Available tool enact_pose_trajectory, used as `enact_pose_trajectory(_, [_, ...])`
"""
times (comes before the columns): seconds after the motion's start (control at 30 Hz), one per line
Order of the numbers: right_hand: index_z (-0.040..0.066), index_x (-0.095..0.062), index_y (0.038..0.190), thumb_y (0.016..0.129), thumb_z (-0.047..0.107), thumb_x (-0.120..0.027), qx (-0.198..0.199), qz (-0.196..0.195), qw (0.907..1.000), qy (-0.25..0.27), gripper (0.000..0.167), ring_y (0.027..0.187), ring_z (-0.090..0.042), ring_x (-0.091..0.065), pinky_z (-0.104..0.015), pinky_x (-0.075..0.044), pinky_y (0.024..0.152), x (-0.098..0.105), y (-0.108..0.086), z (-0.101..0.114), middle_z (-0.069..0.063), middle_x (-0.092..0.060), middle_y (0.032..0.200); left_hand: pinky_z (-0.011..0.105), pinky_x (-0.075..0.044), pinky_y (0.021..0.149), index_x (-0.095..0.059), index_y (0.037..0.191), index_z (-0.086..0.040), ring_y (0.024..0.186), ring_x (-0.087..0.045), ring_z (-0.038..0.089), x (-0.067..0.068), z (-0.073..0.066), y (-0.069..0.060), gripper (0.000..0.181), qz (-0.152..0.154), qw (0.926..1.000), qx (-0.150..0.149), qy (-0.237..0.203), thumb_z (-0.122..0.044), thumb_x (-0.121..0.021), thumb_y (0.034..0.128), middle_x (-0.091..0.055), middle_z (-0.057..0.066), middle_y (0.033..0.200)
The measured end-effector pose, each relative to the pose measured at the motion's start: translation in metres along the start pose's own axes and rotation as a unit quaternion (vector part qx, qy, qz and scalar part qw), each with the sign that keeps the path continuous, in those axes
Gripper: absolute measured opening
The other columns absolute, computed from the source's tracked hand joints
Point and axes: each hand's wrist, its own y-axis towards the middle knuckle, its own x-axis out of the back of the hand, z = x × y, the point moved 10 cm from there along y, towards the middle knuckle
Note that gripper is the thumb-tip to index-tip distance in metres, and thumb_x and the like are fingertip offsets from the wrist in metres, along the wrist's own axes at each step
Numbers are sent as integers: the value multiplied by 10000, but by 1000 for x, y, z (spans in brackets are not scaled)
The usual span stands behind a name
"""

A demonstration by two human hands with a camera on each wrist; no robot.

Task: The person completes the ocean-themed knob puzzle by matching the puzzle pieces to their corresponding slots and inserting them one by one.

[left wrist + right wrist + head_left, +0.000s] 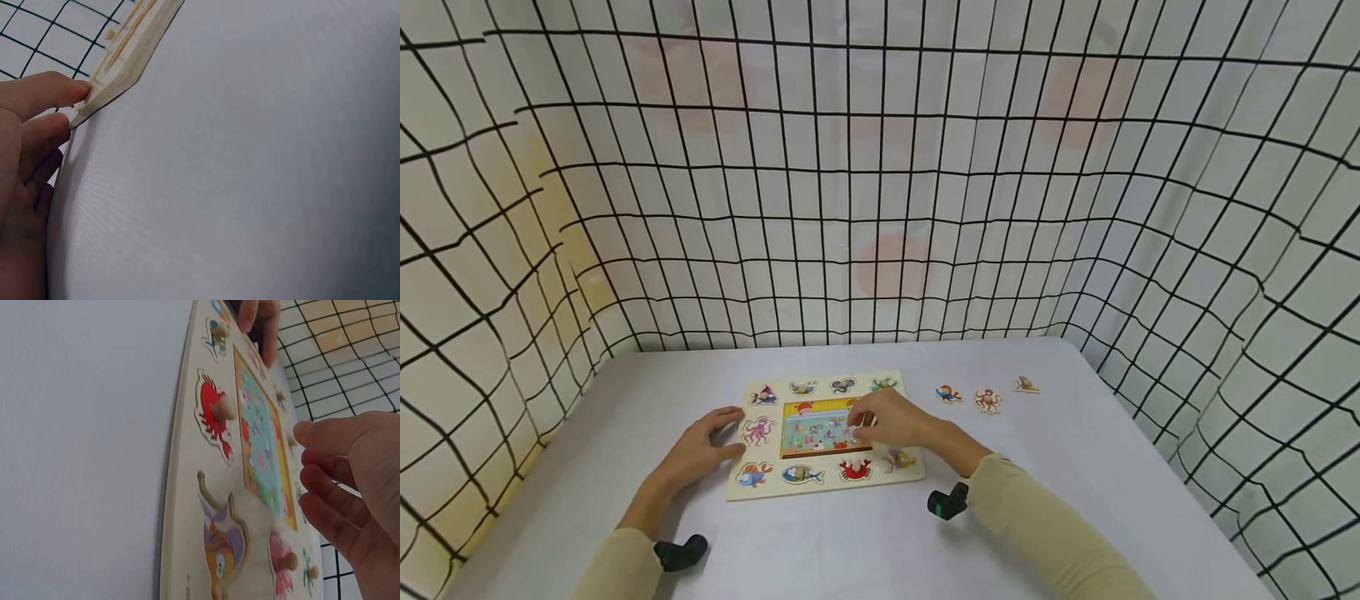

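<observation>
The loose pieces (988,401) lay right of the board (831,475), nearer the right hand (887,417), empty above it; the left hand (694,451) touched the board's left edge, ungrasping.

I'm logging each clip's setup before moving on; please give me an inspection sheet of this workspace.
Surface: white tabletop, looks smooth.
Job's things: wooden puzzle board with knobbed sea-animal pieces, including a red crab; fish-shaped recess without a knob; three loose pieces lie right of the board.
Clutter: nothing seen.
Grippers: bare hands; left hand touches the board's left edge, right hand is above the board, nothing seen held.
Cables: nothing seen.
Surroundings: black grid mesh along the far side and both flanks.
</observation>
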Motion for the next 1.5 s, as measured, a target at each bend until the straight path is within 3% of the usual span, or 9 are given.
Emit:
enact_pose_trajectory(0.27, [43, -770, 1064, 947, 85, -753, -68, -217, 9997, -85, 126, 842, -76, -652, -228, -577, 759, 18, -13, -14, 30, -729, 977, 702, -168, 1179, -517, 1494, -1, 1504, -219, 484, -1, 1, -1, 700, 7, 10000, 26, -37, -262, -770, 896, -376, 220, 1603])
enact_pose_trajectory(0.5, [62, -768, 1073, 965, 137, -745, -451, -385, 9982, -127, 133, 870, -87, -650, -247, -581, 761, 36, -31, -38, 82, -703, 949, 710, -170, 1174, -519, 1494, -4, 1504, -221, 484, -1, 1, -2, 705, 26, 10000, 6, -49, -274, -770, 893, -378, 220, 1602])
enact_pose_trajectory(0.87, [19, -760, 1094, 950, 104, -753, -920, -869, 9917, -223, 167, 864, -128, -638, -300, -582, 764, 79, -71, -77, 60, -704, 939, 703, -173, 1177, -514, 1495, 4, 1502, -220, 490, -1, 1, -3, 702, 9, 10000, 0, -42, -261, -767, 896, -375, 230, 1600])
enact_pose_trajectory(1.23, [-2, -746, 1125, 955, 95, -730, -1627, -1570, 9726, -535, 197, 914, -219, -651, -402, -560, 766, 127, -125, -142, -12, -708, 963, 710, -176, 1172, -517, 1491, 7, 1499, -222, 494, 2, -1, -3, 700, -28, 10000, -59, -57, -265, -768, 897, -381, 232, 1596])
enact_pose_trajectory(1.5, [-39, -727, 1145, 966, 62, -703, -2131, -2033, 9528, -733, 207, 958, -303, -647, -461, -562, 814, 144, -158, -188, -115, -720, 1034, 702, -180, 1176, -520, 1489, 8, 1497, -233, 490, 2, -3, -1, 692, -22, 10000, -65, -41, -259, -766, 900, -389, 230, 1592])
